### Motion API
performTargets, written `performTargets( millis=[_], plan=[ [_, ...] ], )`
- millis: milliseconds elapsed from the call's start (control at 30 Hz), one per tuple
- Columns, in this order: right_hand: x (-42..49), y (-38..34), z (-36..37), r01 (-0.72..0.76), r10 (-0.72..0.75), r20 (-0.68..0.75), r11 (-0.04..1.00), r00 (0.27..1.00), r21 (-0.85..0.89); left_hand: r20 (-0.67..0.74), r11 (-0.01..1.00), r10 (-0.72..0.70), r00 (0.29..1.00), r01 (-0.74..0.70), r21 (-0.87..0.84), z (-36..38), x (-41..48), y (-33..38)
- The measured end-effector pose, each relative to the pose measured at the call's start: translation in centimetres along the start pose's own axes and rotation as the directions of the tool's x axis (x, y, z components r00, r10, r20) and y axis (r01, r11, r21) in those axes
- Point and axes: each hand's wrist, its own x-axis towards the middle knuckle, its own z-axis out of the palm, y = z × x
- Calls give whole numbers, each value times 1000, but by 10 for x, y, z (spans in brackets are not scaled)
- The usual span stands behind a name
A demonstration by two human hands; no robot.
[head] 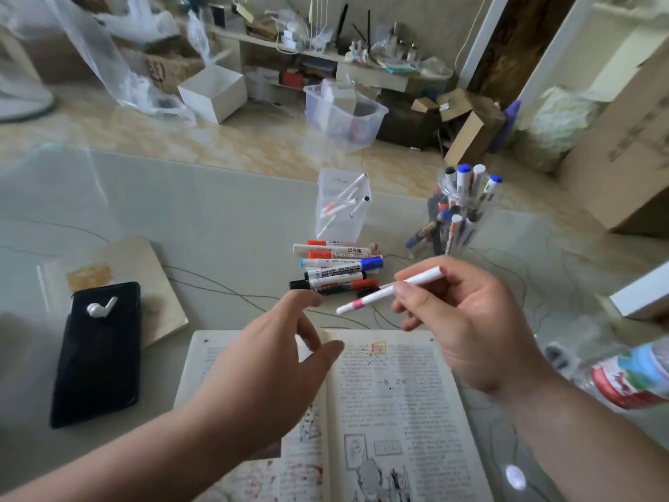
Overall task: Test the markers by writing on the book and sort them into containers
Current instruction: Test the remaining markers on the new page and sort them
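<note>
While the open book (398, 411) lies at lower centre, a slim white marker with a pink band (389, 290) is pinched by the right hand (470, 320) above its top edge. The left hand (268, 364) is held loosely spread at centre. Loose whiteboard markers (338, 269) are piled below a square clear box (340, 208) and a round clear jar (456, 215).

Book (391, 393) cut off by the bottom edge, much of its left page hidden under the left hand (268, 371); print too small to read. Middle of the pen (365, 300) covered by the fingers of the right hand (467, 327). Lowest markers of the pile (336, 269) partly hidden behind that pen. Bottle (622, 375) blurred and cut by the right edge, label unreadable. Markers in the jar (456, 219) overlapping, too crowded to count.
</note>
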Motion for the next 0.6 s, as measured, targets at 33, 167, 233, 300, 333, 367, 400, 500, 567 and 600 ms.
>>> performTargets(
  millis=[33,167,233,300,333,367,400,500,567,600],
  plan=[
    [10,-2,-1,8,-10,-64,1000,998,-25,-16,1000,7,1000,-7,1,-2,1,2],
    [69,-5,-2,76,-126,-238,975,963,-211,26,998,39,999,-40,53,-2,1,3],
    [100,-4,4,80,-161,-286,958,945,-276,45,993,56,997,-60,98,1,-1,0],
    [126,-3,12,56,-152,-295,950,943,-308,48,990,47,998,-53,128,2,-1,-3],
    [137,-2,16,33,-128,-284,948,950,-318,39,991,38,999,-42,129,2,0,-5],
    [145,-1,20,0,-84,-269,954,959,-298,31,991,29,999,-33,129,2,2,-7],
    [151,1,23,-46,-19,-253,968,967,-246,25,991,17,1000,-20,134,1,3,-9],
    [149,18,24,-163,132,-229,979,964,-121,6,991,-12,1000,11,137,1,7,-16],
    [131,37,19,-179,143,-185,965,972,-193,20,986,-19,1000,16,167,3,7,-19],
    [117,47,16,-178,144,-137,944,980,-279,30,984,-23,999,17,180,4,7,-19]
  ],
)
